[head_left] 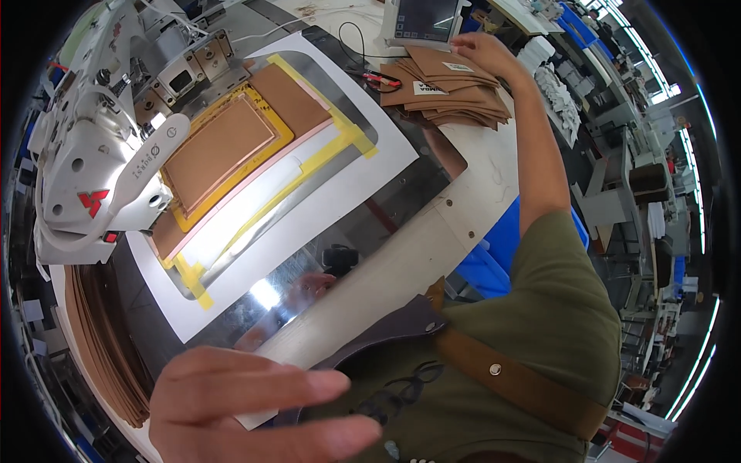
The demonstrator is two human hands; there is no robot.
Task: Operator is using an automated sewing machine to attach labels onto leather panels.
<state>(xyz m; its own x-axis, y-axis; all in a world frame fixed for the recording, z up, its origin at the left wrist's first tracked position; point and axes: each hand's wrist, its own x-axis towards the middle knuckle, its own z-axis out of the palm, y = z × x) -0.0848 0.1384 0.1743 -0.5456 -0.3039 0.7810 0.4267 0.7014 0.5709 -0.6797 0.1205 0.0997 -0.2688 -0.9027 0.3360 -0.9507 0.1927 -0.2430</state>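
Observation:
My left hand is close in the foreground, its fingers stretched apart with nothing between them. My right arm reaches to the far side, where my right hand hovers by the lower right corner of a control screen. Its fingers are extended and slightly bent, above a pile of brown fabric pieces bearing white labels. On the sewing machine's bed lies a clamping template edged with yellow tape. A brown fabric panel rests in it under a yellow-rimmed frame.
The white sewing machine head stands at the left with a bright lamp. Red-handled snips lie beside the pile. A stack of brown pieces sits at the lower left. A blue bin is under the table's right edge.

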